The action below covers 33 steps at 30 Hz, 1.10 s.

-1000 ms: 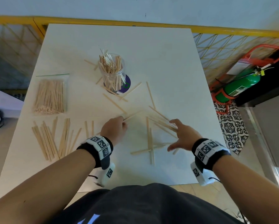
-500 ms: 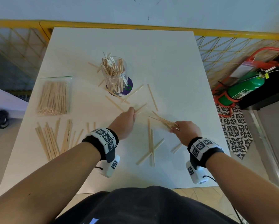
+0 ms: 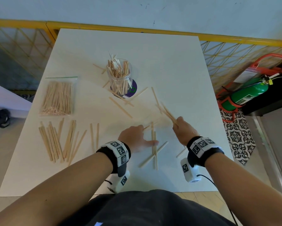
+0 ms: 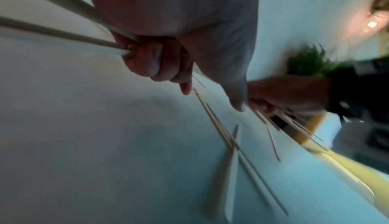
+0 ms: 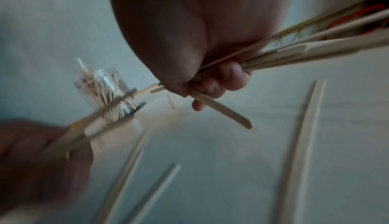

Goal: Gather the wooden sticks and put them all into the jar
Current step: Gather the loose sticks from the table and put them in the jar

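White table (image 3: 169, 66) with a yellow mesh railing (image 3: 235, 51) behind it, and sticks everywhere; the clear jar (image 3: 119, 77) sits toward the far middle, already stuffed with wooden sticks. Right hand (image 3: 184, 129) is curled round a fanned bunch of sticks (image 3: 167, 111) lifted off the table; left hand (image 3: 133, 137) grips a couple in its curled fingers, thumb stuck out toward the crossed sticks (image 3: 154, 147) lying between the two hands. My take: pin those crossed ones flat and slide them parallel before pinching, tap the ends square, then feed them in at a steep angle; that jar looks crowded, and a splayed bunch would probably catch on the rim. More sticks (image 3: 62, 139) wait at the near left.
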Each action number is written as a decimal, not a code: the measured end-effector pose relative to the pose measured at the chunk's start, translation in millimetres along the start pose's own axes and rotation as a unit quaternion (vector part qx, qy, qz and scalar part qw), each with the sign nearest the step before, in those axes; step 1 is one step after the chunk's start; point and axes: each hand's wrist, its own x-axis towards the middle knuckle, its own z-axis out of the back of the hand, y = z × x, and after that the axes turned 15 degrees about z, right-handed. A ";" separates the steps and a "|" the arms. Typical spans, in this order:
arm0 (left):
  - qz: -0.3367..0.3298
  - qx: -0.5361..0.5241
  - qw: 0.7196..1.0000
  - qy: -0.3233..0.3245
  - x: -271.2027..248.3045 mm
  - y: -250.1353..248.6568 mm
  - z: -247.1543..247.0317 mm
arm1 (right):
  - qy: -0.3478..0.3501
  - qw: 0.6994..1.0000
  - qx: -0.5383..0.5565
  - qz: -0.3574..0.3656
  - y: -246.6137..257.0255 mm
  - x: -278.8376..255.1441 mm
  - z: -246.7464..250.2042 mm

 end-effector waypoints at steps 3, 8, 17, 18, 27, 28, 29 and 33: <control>-0.004 0.065 0.998 -0.011 -7.8 -10.8 -7.7 | -0.051 0.992 0.109 0.021 2.1 4.2 14.3; 0.001 0.054 0.998 -0.028 -8.8 -20.5 -1.7 | -0.057 0.991 0.119 -0.006 -3.3 -0.6 28.8; 0.003 0.056 0.998 -0.038 6.9 -20.1 10.0 | -0.141 0.963 0.101 -0.204 -30.4 -41.5 5.9; -0.002 0.058 0.997 -0.042 7.9 -19.6 9.9 | -0.134 0.961 0.098 -0.223 -33.2 -44.9 1.6; -0.040 0.134 0.988 -0.059 13.5 -5.5 17.0 | -0.114 0.946 0.073 -0.294 -39.3 -63.5 -20.4; -0.042 0.141 0.987 -0.059 14.2 -2.6 19.0 | -0.110 0.947 0.066 -0.294 -38.2 -62.6 -19.9; -0.043 0.148 0.986 -0.057 15.0 0.0 21.5 | -0.104 0.948 0.062 -0.294 -36.6 -61.3 -18.7; -0.064 0.178 0.981 -0.031 12.5 9.0 24.1 | -0.058 0.956 0.062 -0.281 -24.3 -56.0 -14.3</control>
